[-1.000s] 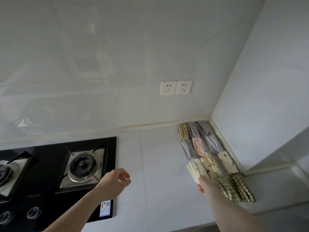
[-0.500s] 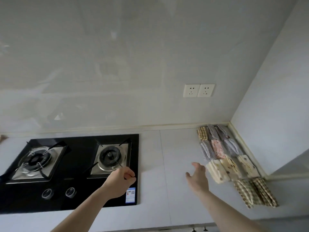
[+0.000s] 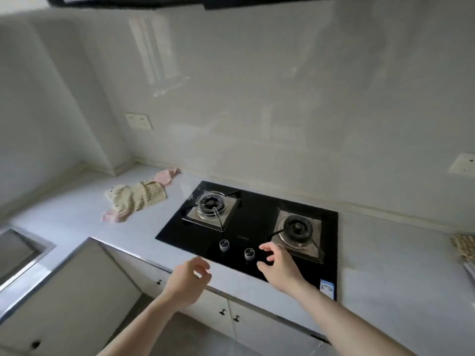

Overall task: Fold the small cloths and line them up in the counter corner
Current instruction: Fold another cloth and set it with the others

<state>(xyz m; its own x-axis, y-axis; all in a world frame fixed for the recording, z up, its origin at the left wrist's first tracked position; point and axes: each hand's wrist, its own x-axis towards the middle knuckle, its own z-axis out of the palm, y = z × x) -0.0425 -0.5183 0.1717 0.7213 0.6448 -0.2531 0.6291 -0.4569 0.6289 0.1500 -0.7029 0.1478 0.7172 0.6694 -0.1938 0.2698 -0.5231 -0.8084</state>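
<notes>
A loose heap of unfolded small cloths [image 3: 137, 199] lies on the white counter [image 3: 77, 214] left of the stove: a checked one on top, pink ones under and behind it. At the far right edge only a corner of the folded cloths [image 3: 464, 249] shows. My left hand [image 3: 189, 280] hovers over the counter's front edge, fingers loosely curled, holding nothing. Above the stove's knobs my right hand [image 3: 279, 268] hangs with fingers spread and empty. Both hands are well away from the heap.
A black glass gas stove [image 3: 257, 222] with two burners and two knobs fills the middle of the counter. A steel sink [image 3: 18, 250] sits at the left. Cabinet doors run below the counter; a wall socket [image 3: 138, 121] is at the back left.
The view has swung left from the folded cloths in the right corner to the stove and the unfolded heap. My right hand left the folded row and now hovers over the stove, empty.
</notes>
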